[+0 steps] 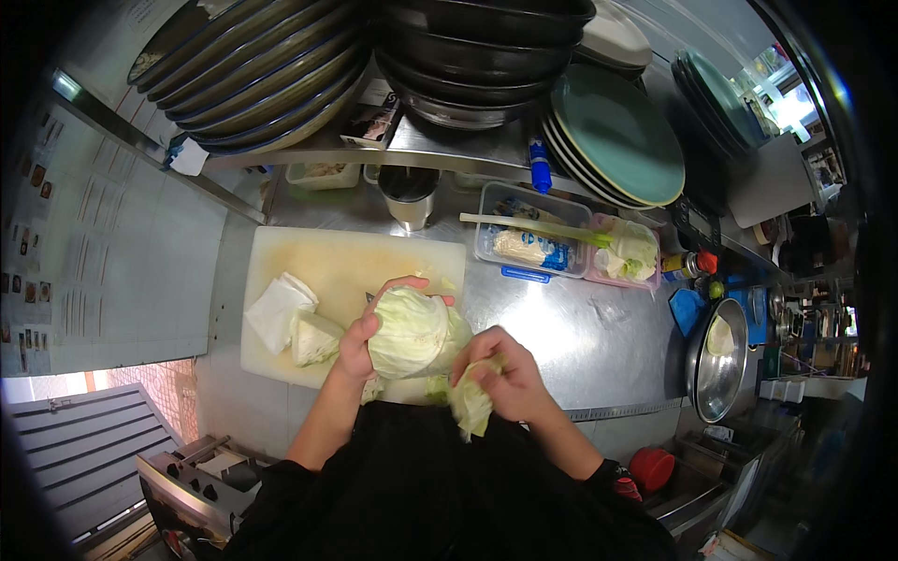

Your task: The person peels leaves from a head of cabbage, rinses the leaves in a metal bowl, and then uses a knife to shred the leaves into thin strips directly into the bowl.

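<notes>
A pale green cabbage head (410,333) is held up above the white cutting board (337,256), with my left hand (361,343) wrapped around its left side and far side. Close to the cabbage's right side, my right hand (508,375) grips a torn cabbage leaf (471,407) that hangs downward. A cut cabbage wedge (314,338) lies on the left of the board, touching a folded white cloth or paper (279,312). Small leaf scraps (436,386) lie at the board's near edge, partly hidden by the cabbage. A small dark tip, possibly a blade, shows behind my left hand.
Behind the board stands a metal cup (409,207). A clear plastic container (533,238) holds packets, with a leek-like stalk (519,224) across it. Steel bowls (717,365) sit at the right counter edge. Stacked black bowls (484,63) and green plates (617,133) fill the overhead shelf.
</notes>
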Action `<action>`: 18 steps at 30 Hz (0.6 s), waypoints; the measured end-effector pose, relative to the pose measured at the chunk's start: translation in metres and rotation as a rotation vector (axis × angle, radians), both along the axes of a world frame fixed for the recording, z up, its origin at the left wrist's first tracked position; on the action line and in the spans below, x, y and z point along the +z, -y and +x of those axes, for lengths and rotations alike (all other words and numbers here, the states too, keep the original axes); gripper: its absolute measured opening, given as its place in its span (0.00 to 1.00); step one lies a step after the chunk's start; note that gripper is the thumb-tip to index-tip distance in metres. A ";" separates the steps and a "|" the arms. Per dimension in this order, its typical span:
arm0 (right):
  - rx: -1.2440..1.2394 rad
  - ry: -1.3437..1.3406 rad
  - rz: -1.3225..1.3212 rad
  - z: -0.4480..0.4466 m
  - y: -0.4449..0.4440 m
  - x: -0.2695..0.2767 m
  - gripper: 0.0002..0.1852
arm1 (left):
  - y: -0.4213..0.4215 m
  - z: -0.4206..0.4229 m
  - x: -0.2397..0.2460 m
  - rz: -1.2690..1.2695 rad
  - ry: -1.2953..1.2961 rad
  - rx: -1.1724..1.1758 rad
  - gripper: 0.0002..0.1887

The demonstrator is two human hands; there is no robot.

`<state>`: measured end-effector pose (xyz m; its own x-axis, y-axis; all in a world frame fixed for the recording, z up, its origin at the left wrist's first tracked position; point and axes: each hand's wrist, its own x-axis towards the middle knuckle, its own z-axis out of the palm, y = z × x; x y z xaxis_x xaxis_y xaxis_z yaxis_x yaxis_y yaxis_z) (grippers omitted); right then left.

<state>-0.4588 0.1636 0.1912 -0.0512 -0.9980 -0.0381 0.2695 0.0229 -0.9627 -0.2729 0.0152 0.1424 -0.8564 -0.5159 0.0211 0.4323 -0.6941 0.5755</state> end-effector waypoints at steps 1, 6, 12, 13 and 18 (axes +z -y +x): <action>-0.076 0.062 0.033 -0.006 -0.003 -0.003 0.07 | 0.000 -0.001 -0.002 0.008 0.003 -0.039 0.47; -0.391 0.090 0.170 -0.061 -0.012 -0.010 0.11 | -0.004 -0.012 -0.009 0.106 -0.016 -0.119 0.45; -0.415 -0.893 0.099 -0.007 0.021 0.014 0.13 | -0.014 -0.033 -0.020 -0.034 0.242 0.023 0.40; -0.451 -1.015 -0.100 0.002 0.031 -0.002 0.12 | -0.017 -0.035 -0.022 -0.084 0.298 0.074 0.39; -0.545 -1.028 0.091 -0.036 0.058 -0.030 0.11 | -0.020 -0.043 -0.015 -0.154 0.347 0.200 0.38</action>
<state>-0.4950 0.1053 0.1610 -0.5204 -0.8301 0.2004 -0.6410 0.2247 -0.7339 -0.3155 0.0356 0.1277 -0.7095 -0.6859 -0.1614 0.3119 -0.5111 0.8009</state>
